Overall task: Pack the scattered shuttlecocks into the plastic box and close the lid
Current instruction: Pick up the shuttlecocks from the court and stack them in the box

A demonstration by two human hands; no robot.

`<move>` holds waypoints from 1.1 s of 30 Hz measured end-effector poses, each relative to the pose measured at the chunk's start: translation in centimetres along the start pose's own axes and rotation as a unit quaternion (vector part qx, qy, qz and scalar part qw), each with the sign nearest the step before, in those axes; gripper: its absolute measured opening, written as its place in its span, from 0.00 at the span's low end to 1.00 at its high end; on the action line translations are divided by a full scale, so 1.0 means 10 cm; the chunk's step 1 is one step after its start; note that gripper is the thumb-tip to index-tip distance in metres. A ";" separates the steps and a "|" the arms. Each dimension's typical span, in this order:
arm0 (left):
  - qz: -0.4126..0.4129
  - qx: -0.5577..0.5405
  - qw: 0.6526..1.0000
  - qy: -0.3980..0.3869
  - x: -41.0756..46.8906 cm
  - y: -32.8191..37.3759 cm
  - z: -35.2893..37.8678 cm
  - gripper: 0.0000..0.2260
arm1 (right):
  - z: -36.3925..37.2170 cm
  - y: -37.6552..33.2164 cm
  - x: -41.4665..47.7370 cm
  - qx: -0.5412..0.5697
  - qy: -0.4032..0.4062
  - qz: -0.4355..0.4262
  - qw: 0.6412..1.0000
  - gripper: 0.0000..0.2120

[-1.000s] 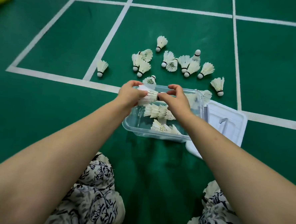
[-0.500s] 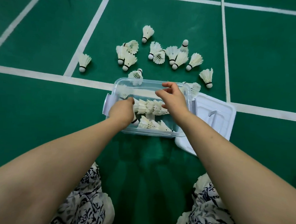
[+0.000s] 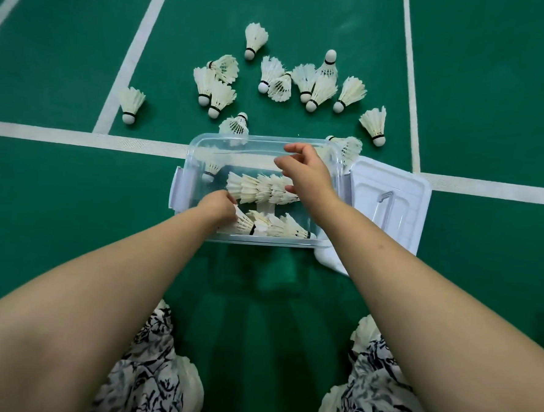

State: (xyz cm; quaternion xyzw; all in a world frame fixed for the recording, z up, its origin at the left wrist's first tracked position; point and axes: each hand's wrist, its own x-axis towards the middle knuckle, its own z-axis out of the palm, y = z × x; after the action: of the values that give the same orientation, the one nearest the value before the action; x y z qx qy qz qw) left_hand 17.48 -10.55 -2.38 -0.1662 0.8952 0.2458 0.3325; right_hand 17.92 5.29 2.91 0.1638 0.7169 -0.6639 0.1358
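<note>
Shuttlecocks [image 3: 255, 189]: two nested rows already lie inside the plastic box [image 3: 262, 138]; the far row [image 3: 278, 188] sits directly beneath the right hand, and the near row [image 3: 282, 228] runs rightward from the left hand's fingertips along the front wall.
Left hand [image 3: 216, 207]: reaches into the box's near-left corner, with its fingers on the feather skirt of the end shuttlecock [image 3: 242, 223]. The back of the hand hides whether they pinch it or merely press it, so the hold cannot be told.
Right hand [image 3: 307, 176]: hovers over the far row with fingers loosely curled and parted, holding nothing.
Step in hand: by appearances, seating the end shuttlecock into the near row.
Doing it well: the cork should slide into its neighbour's open skirt, pushed along the row and not downward, so no feathers bend. The free right hand could brace the row's opposite end.
Loose shuttlecocks [image 3: 316, 84]: a dozen or so lie scattered beyond both hands, past the box's far wall, with two right at that wall.
Lid [image 3: 389, 197]: off, lying just right of the right wrist beside the box.
Court floor [image 3: 74, 193]: green with white lines, one running behind the box.
Progress: seemingly under halfway, with the lid not yet on.
</note>
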 end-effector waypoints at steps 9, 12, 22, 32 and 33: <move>-0.033 -0.051 0.991 -0.123 0.03 0.10 0.13 0.14 | -0.18 0.03 -0.03 -0.011 0.017 0.009 1.000 0.07; -0.009 0.032 0.992 -0.119 -0.03 0.19 0.14 0.17 | -0.24 -0.02 -0.06 -0.011 0.028 0.007 1.000 0.07; 0.106 0.135 0.983 0.064 -0.48 0.60 -0.06 0.14 | -0.39 -0.26 -0.23 0.003 0.039 -0.030 0.999 0.05; 0.222 0.023 0.963 0.150 -0.75 1.08 -0.13 0.13 | -1.03 -0.22 0.03 -0.030 0.171 0.009 0.985 0.12; 0.228 0.019 0.960 0.159 -0.73 1.10 -0.13 0.13 | -1.12 -0.22 0.10 -0.040 0.188 0.016 0.981 0.14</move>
State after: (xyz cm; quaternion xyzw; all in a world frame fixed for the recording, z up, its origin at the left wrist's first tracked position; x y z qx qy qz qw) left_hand 17.04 -1.27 7.04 0.0120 0.9552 0.2685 0.1236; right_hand 16.40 16.34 5.41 0.2919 0.7527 -0.5899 0.0156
